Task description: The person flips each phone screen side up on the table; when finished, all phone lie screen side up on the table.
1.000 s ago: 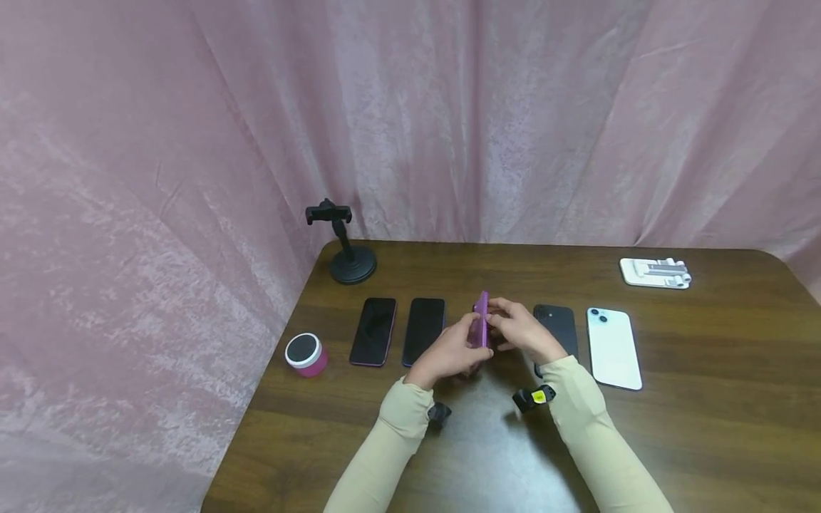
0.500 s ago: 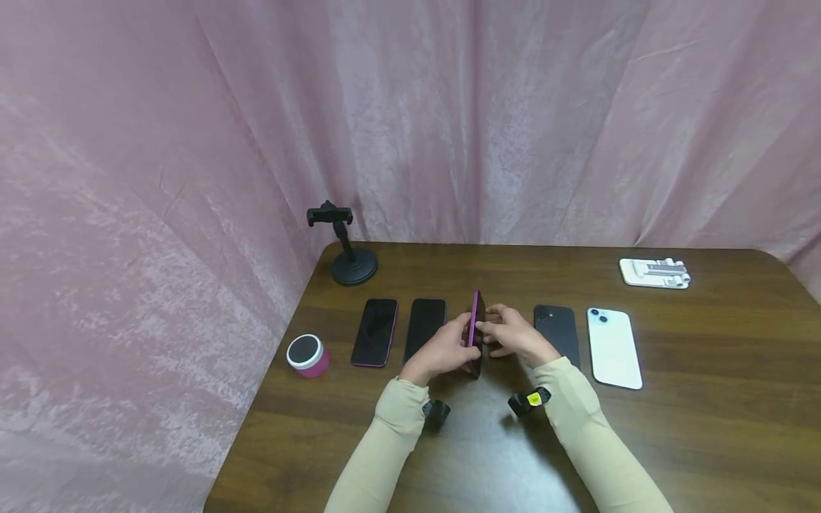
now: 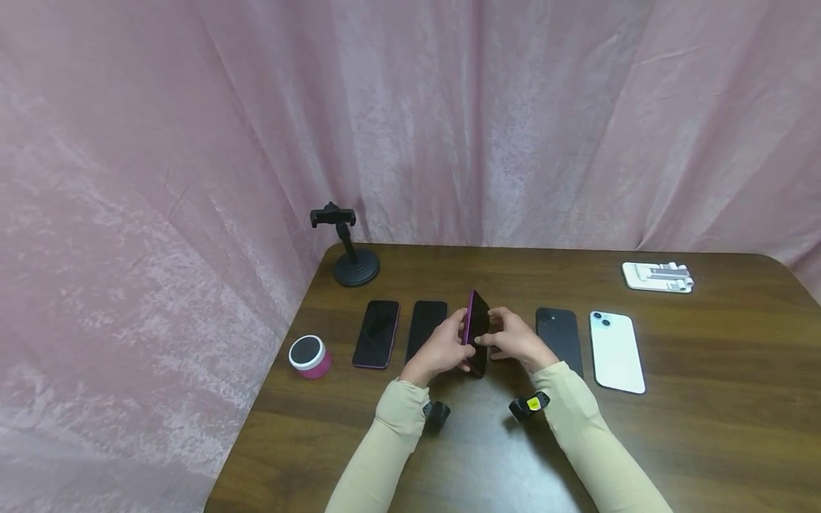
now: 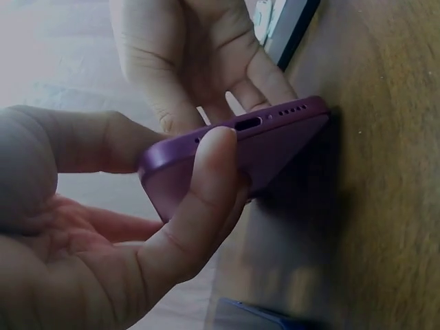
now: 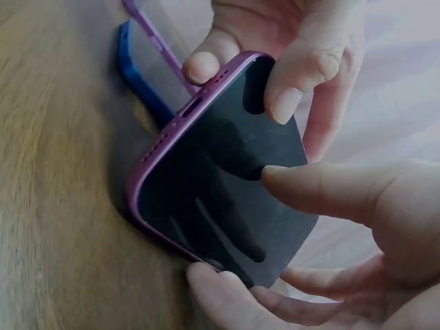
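A purple-edged smartphone (image 3: 477,331) is tilted up on its long side between both hands, its dark screen facing right. My left hand (image 3: 441,349) grips it from the left, one fingertip pressed on the bottom edge by the charging port in the left wrist view, where the purple back (image 4: 168,196) shows. My right hand (image 3: 516,338) pinches it from the right. In the right wrist view, the right thumb (image 5: 323,189) lies on the black screen (image 5: 206,185) while other fingers reach around the lower long edge. That lower edge is close over the wooden table.
Left of the hands lie two phones, screens up: one (image 3: 375,333) and another (image 3: 423,324). A black phone (image 3: 560,335) and a white phone (image 3: 618,353) lie back up on the right. Around them stand a pink jar (image 3: 311,356), a black phone holder (image 3: 355,267) and a white folded stand (image 3: 657,277).
The held phone has turned from showing its purple side to showing its dark screen toward the right. Both hands have shifted slightly left with it, and the right thumb has come onto the screen.
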A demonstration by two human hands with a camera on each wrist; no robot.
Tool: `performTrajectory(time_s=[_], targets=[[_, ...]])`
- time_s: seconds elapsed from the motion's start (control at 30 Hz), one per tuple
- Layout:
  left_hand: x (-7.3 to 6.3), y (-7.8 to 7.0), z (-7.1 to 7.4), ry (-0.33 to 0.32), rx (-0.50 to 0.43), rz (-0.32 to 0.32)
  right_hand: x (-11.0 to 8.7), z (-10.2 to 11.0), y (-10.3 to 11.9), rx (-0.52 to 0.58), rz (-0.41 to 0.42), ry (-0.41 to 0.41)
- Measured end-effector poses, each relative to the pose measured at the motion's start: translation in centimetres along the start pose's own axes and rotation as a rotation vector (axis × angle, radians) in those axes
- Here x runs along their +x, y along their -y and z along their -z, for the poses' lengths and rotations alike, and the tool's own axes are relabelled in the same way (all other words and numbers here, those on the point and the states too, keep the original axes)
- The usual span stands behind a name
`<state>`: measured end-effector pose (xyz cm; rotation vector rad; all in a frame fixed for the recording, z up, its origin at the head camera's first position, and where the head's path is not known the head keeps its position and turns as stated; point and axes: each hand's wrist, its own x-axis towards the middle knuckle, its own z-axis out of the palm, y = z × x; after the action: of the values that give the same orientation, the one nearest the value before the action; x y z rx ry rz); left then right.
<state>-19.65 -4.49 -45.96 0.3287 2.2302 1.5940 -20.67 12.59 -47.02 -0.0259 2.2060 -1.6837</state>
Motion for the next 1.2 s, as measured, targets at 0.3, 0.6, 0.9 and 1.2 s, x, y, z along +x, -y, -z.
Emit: performTrajectory(time_s=[0.3,0.6,0.9,1.2], targets=[[0.0,0.1,-0.5,-0.081,0.044,0.026,0.4,0.0,-0.4,-0.168,0.049,-0.083],[0.0,0.3,-1.0,-0.109,0.197,0.049,0.4,0.0,-0.4,-0.451,0.108,-0.177],[-0.2,-0.1,-1.3,-0.032,0.4,0.071,0.3,-0.1,-0.4,-0.495,0.103,-0.196],[-0.5,-0.4,-2.1,0.005,0.424,0.115,0.3,0.0,-0.6,-0.517,0.079,-0.181]])
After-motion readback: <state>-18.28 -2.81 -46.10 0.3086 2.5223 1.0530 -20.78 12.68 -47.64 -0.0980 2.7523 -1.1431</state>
